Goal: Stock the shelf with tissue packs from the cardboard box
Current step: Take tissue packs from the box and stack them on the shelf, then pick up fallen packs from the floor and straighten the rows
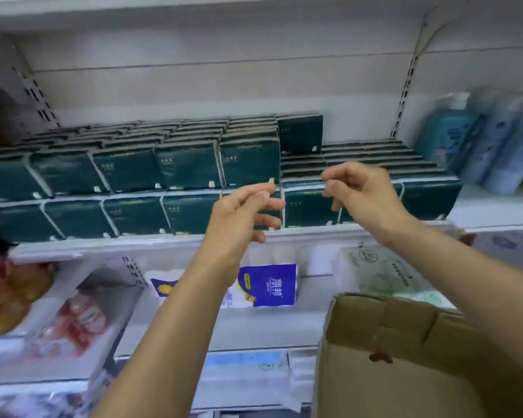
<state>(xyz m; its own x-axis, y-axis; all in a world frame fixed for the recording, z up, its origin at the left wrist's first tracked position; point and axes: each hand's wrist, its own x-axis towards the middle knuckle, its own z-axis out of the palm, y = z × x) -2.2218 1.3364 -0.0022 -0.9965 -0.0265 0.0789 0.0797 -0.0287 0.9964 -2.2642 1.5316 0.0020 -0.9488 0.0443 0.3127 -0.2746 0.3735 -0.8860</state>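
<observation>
Dark green tissue packs fill the white shelf, two layers high on the left. On the right lies one layer, with a single pack standing at the back above it. My left hand and my right hand hover in front of the packs near where the two stack heights meet. The fingers of both are loosely curled and hold nothing. The brown cardboard box sits at the lower right under my right forearm, flaps open. Its inside is not visible.
Pale blue bottles and wrapped packs stand at the shelf's right end. On the shelf below are a blue-and-white paper pack and a green-and-white pack. Red packaged goods lie at the lower left.
</observation>
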